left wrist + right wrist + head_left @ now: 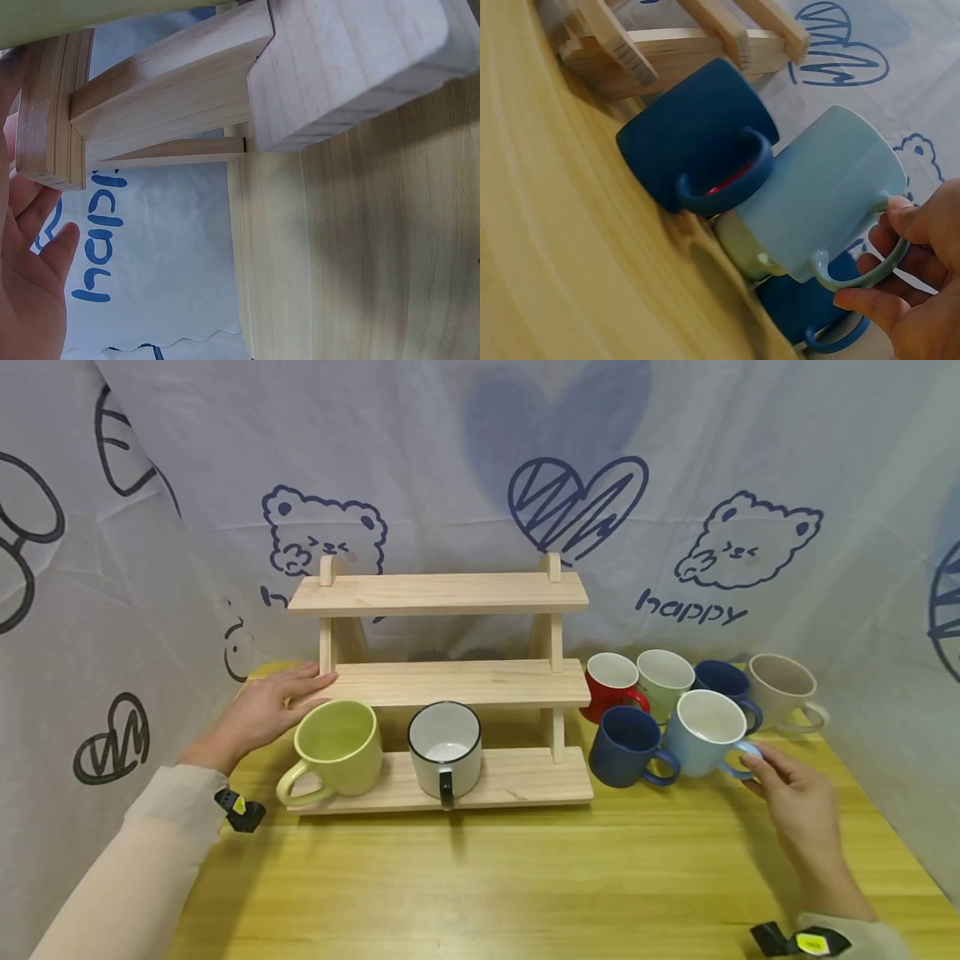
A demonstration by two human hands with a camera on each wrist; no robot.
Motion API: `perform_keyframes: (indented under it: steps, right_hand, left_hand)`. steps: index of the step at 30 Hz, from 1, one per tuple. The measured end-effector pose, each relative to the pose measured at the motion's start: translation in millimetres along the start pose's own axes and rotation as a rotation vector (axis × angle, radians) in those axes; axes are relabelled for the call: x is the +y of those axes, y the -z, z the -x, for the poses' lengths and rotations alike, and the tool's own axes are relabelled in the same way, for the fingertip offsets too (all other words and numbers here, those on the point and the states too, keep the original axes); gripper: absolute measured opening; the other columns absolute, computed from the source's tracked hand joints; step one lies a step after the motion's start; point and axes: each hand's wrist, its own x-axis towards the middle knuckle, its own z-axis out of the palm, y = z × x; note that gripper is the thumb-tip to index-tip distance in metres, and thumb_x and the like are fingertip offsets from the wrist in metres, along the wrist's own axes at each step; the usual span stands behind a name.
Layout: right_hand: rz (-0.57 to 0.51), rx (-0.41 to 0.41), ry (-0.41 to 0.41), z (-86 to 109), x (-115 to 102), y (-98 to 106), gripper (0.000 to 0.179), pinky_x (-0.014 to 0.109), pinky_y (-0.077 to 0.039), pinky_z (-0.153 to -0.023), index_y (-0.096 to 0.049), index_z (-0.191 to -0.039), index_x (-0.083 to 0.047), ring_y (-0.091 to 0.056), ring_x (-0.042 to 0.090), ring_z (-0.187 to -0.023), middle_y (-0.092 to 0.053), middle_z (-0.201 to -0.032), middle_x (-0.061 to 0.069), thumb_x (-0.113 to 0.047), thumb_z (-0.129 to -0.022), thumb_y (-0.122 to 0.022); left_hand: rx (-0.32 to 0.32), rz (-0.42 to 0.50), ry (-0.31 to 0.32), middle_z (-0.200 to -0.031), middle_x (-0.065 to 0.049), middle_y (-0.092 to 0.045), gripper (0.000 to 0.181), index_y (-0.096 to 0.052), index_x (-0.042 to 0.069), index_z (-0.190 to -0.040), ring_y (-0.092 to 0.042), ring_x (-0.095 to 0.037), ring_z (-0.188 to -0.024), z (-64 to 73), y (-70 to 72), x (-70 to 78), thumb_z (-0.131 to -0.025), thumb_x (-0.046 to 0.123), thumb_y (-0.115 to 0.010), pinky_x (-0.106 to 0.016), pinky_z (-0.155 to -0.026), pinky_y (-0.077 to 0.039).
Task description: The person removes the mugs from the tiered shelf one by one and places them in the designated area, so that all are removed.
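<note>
My right hand (pixel 802 802) pinches the handle of a light blue mug (pixel 697 743) at the right. In the right wrist view this mug (pixel 825 195) appears raised, with a pale green mug (pixel 746 247) partly hidden behind it. A dark blue mug (pixel 626 747) is just to its left. My left hand (pixel 270 710) rests with fairly straight fingers on the left end of the wooden rack's middle shelf (pixel 457 683). On the bottom shelf are a yellow-green mug (pixel 341 752), handle to the left, and a white mug with a black rim (pixel 450 760), handle to the front.
Behind the light blue mug are a red mug (pixel 600 693), a second dark blue mug (pixel 722 681) and a beige mug (pixel 780 693). The rack's top shelf (pixel 442 593) is above. A printed curtain (pixel 450 460) hangs behind the wooden table (pixel 487 885).
</note>
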Motion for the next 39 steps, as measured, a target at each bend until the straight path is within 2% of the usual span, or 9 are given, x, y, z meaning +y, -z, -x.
perform_keyframes:
  steps: [4, 10, 16, 23, 28, 33, 39]
  right_hand:
    - [0.006, -0.019, 0.011, 0.3, 6.8, -2.2, 0.022, 0.015, -0.055, -0.067, -0.073, -0.115, -0.007, -0.068, -0.002, -0.076, -0.069, -0.093, -0.021, -0.008, -0.093, -0.066]
    - [0.006, -0.027, 0.02, 1.1, 15.1, -6.2, 0.02, 0.014, -0.054, -0.068, -0.075, -0.109, -0.015, -0.066, -0.005, -0.077, -0.068, -0.092, -0.022, -0.007, -0.093, -0.067]
    - [0.062, -0.026, -0.005, 0.2, 21.5, -9.3, 0.021, 0.012, -0.053, -0.068, -0.072, -0.114, -0.003, -0.064, -0.007, -0.078, -0.067, -0.09, -0.024, -0.006, -0.094, -0.065]
    - [-0.014, -0.028, -0.037, -0.4, 27.1, -12.2, 0.017, 0.014, -0.054, -0.069, -0.075, -0.107, -0.01, -0.065, -0.005, -0.078, -0.069, -0.089, -0.022, -0.007, -0.094, -0.066]
    - [0.017, -0.028, -0.053, -0.9, 30.4, -12.3, 0.018, 0.013, -0.054, -0.069, -0.074, -0.11, -0.01, -0.065, -0.005, -0.079, -0.067, -0.089, -0.024, -0.011, -0.094, -0.066]
    - [-0.013, -0.037, -0.074, -0.5, 33.3, -12.2, 0.016, 0.014, -0.054, -0.069, -0.075, -0.106, -0.018, -0.066, -0.005, -0.078, -0.067, -0.088, -0.024, -0.011, -0.094, -0.066]
    - [-0.039, -0.065, -0.089, -0.3, 36.4, -11.6, 0.015, 0.015, -0.055, -0.07, -0.074, -0.105, -0.02, -0.067, -0.003, -0.078, -0.069, -0.088, -0.02, -0.014, -0.095, -0.066]
  left_hand:
    - [0.001, -0.006, -0.003, -0.149, -0.02, -0.042, 0.049, -0.054, 0.016, -0.141, -0.036, -0.045, -0.136, -0.2, -0.7, -1.2, -0.099, 0.04, -0.057, -0.062, -0.109, -0.026]
    - [0.004, -0.007, -0.009, -0.148, -0.02, -0.042, 0.048, -0.055, 0.015, -0.141, -0.037, -0.045, -0.135, 0.3, -1.1, -1.0, -0.099, 0.039, -0.058, -0.062, -0.109, -0.026]
    - [0.005, -0.009, -0.009, -0.148, -0.02, -0.042, 0.048, -0.055, 0.014, -0.14, -0.037, -0.045, -0.135, 0.4, -1.5, -0.8, -0.099, 0.039, -0.058, -0.062, -0.109, -0.026]
    - [0.002, -0.01, -0.001, -0.149, -0.019, -0.042, 0.049, -0.054, 0.015, -0.141, -0.037, -0.045, -0.135, 0.8, -1.9, -1.0, -0.099, 0.039, -0.057, -0.063, -0.109, -0.026]
    - [0.003, -0.005, 0.002, -0.148, -0.02, -0.042, 0.048, -0.054, 0.014, -0.141, -0.037, -0.045, -0.135, 1.7, -2.6, -0.6, -0.099, 0.039, -0.057, -0.063, -0.108, -0.026]
    - [-0.002, 0.002, 0.011, -0.149, -0.019, -0.041, 0.049, -0.054, 0.015, -0.141, -0.036, -0.045, -0.136, 1.9, -2.5, 0.1, -0.099, 0.04, -0.057, -0.063, -0.109, -0.026]
    - [0.001, 0.006, 0.007, -0.149, -0.019, -0.041, 0.049, -0.054, 0.015, -0.141, -0.036, -0.046, -0.135, 1.7, -2.6, -0.3, -0.099, 0.039, -0.058, -0.063, -0.108, -0.026]
